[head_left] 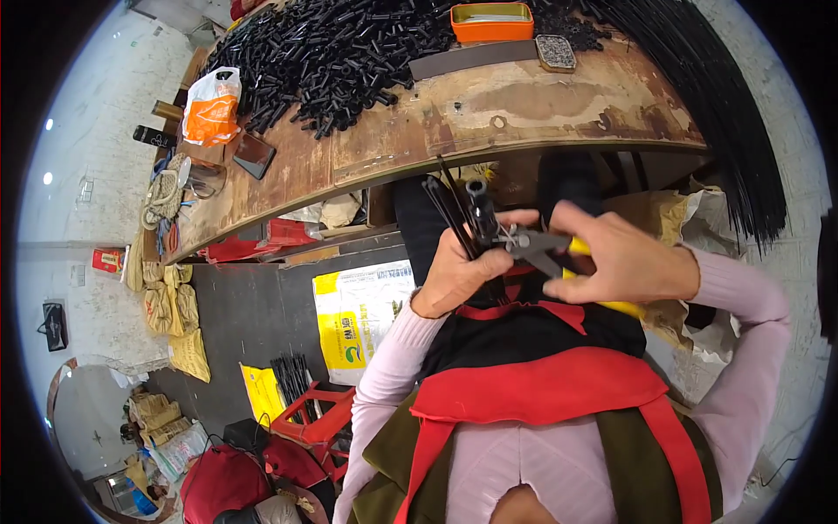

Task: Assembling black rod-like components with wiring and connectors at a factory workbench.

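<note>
My left hand [463,272] is closed round a bundle of thin black rods [443,203] and a thicker black tube [479,208] with a round open end. They stick up past its fingers, over my lap. My right hand [642,253] grips a pair of pliers [529,246] with dark metal jaws and yellow handles. The plier jaws meet thin metallic parts beside the tube, close to my left thumb. Whether the jaws are clamped on them I cannot tell. A black apron [524,336] with a red band covers my lap beneath both hands.
A wooden bench [384,150] stands ahead, bearing a heap of short black tubes [323,65], an orange tin [492,31], a phone [254,155] and a plastic bag [212,109]. Long black rods [729,122] hang over its right end. A red stool [327,425] stands at lower left.
</note>
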Demonstrator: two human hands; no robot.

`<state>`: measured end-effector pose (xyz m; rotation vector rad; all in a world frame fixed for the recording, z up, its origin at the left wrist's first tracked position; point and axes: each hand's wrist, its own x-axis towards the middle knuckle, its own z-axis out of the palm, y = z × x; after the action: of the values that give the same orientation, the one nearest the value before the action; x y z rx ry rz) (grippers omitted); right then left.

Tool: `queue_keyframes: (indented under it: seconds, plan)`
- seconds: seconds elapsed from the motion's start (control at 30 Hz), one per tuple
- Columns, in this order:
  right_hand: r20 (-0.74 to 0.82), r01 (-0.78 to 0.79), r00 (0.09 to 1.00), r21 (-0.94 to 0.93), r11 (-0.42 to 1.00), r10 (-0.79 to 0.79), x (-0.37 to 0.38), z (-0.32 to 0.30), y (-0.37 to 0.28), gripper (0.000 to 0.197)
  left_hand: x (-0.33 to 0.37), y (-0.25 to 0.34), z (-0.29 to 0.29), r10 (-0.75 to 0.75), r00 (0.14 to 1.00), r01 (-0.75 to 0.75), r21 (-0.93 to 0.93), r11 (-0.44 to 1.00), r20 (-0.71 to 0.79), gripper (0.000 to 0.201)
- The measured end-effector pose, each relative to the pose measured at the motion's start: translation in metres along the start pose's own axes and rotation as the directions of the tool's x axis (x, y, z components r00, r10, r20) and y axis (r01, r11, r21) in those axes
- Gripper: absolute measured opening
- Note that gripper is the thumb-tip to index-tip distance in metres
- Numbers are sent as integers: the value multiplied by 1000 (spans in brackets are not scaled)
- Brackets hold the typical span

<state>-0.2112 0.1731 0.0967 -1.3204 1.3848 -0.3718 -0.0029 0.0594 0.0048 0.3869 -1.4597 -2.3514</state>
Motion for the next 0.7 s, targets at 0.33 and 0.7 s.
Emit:
queue_keyframes:
  seconds: [0.33,0.7]
  plan:
    - [371,-219,927,446,868,43,-3,-17,2,26,6,-5,-1,61,998,-61,-13,998,2,59]
    - [292,-243,941,227,943,172,-12,-34,-16,28,10,-7,-2,117,993,-118,-51,992,-16,63]
